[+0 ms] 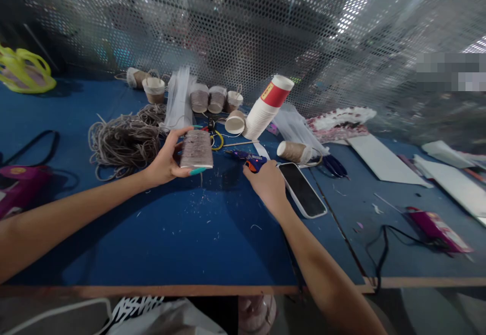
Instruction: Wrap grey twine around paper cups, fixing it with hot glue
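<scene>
My left hand (167,159) grips a paper cup wrapped in grey-brown cord (196,149), thumb at one rim and fingers at the other, so the cup is held above the blue table. In my right hand (267,183) is a dark blue glue gun with an orange trigger (252,160); its nozzle points left toward the cup. A heap of loose grey-brown cord (123,140) lies left of the cup. Behind the cup, scissors with yellow handles (217,141) are partly hidden. A phone (302,189) lies just right of my right hand.
A leaning stack of white paper cups (261,115) stands behind the glue gun. Several cord-wrapped cups (199,98) line the back by a perforated metal screen (228,31). White boards (385,157) and a magenta device (438,229) are at right; a yellow basket (28,72) is far left.
</scene>
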Action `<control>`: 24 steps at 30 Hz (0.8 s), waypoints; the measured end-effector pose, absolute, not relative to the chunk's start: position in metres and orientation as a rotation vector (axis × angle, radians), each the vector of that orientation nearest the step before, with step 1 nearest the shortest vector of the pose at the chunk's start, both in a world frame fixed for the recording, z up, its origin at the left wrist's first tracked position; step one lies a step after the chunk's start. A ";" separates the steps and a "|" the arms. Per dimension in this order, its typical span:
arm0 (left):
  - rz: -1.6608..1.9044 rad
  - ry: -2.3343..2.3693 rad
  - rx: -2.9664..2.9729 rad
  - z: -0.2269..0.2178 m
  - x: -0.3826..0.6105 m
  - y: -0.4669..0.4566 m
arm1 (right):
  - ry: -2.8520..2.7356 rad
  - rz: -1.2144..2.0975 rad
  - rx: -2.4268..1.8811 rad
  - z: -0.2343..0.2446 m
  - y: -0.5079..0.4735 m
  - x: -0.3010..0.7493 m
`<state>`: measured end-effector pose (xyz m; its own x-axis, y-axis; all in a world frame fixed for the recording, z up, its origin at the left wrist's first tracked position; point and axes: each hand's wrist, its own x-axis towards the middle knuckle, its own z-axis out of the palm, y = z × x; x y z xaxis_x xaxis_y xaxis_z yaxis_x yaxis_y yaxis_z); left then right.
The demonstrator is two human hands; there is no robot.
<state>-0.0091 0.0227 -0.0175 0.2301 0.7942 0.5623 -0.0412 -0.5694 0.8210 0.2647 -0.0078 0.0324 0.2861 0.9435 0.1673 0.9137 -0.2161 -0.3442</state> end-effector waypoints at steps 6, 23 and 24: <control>1.403 0.725 1.717 -0.017 -0.009 0.021 | -1.565 0.006 -2.016 0.050 -0.020 0.262; 1.498 0.815 1.632 -0.013 -0.007 0.019 | -1.822 -0.293 -1.287 0.038 -0.042 0.250; 1.495 0.818 1.632 -0.013 -0.007 0.019 | -1.829 -0.298 -1.291 0.037 -0.042 0.250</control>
<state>-0.0072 0.0190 -0.0129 0.1085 0.8565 0.5047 -0.0363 -0.5039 0.8630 0.2502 -0.0422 0.0373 -0.1003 0.6548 0.7491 0.8589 0.4371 -0.2671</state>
